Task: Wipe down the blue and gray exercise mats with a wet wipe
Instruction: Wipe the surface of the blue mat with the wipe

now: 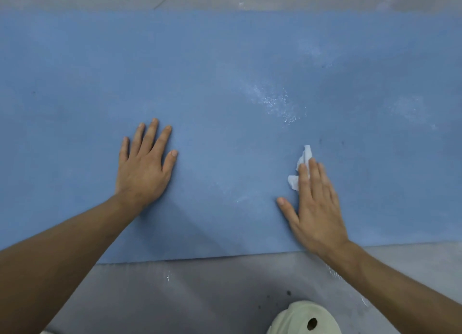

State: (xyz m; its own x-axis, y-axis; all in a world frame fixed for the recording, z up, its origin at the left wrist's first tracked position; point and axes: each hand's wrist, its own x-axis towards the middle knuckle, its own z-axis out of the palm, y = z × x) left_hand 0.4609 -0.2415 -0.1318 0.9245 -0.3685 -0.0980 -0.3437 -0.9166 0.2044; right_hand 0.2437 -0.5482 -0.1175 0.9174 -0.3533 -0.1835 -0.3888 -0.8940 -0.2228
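Fingers (315, 177) of the right hand (316, 203) are held straight and close together, laid flat over a crumpled white wet wipe (307, 154), which is pressed against the blue exercise mat (225, 58). Only the wipe's far and left edges are seen past the fingertips, and the thumb is spread to the left on the mat. The wipe is found right of the mat's middle, nearer its near edge than its far one.

The left hand (146, 163) is laid palm-down on the mat, well to the left of the wipe, with its fingers straight and slightly fanned and nothing held.

A patch of wet streaks and small bubbles (280, 103) is seen on the mat just beyond the wipe. The mat is spread over a gray surface (175, 296), which is visible along both its near and far edges. A cream-coloured rounded object (300, 316) with one dark round hole is seen at the near edge of the view, on the gray surface.
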